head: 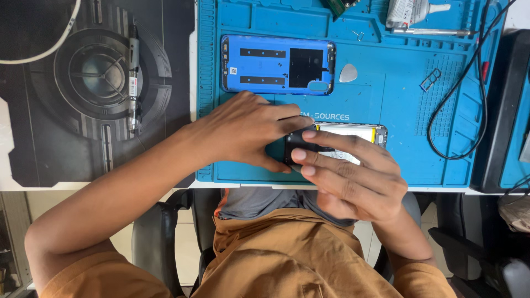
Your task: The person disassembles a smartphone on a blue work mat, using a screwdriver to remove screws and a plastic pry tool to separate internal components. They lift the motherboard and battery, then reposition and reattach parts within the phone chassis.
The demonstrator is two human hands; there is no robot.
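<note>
1. Under both my hands, on the near part of the blue work mat (pixel 397 160), lies the opened phone (pixel 353 138). Its long axis runs left to right, parallel to the near edge of the table (pixel 99 185). A pale battery with a yellow edge shows at its right end; its left end is covered by my fingers.
2. My left hand (pixel 243 129) comes in from the left and lies flat over the phone's left end. The fingers are extended and close together, pressing down rather than closed around anything; the fingertips reach the phone's top left corner.
3. My right hand (pixel 353 176) comes in from the near right. Its fingers are laid across the phone's left and middle portion, touching it. This grip is narrow. I cannot tell whether a small part is pinched beneath the fingertips.
4. Both hands touch the phone and meet at its left end.
5. Beyond the phone, on the same mat, lies the detached blue back cover (pixel 277 64), also lengthwise left to right. A pale triangular pick (pixel 348 73) rests just beside its right end.
6. A black cable (pixel 469 99) loops across the right part of the mat.
7. Well apart to the left, a slim pen-shaped tool (pixel 133 77) lies on a dark mat (pixel 49 132).
</note>
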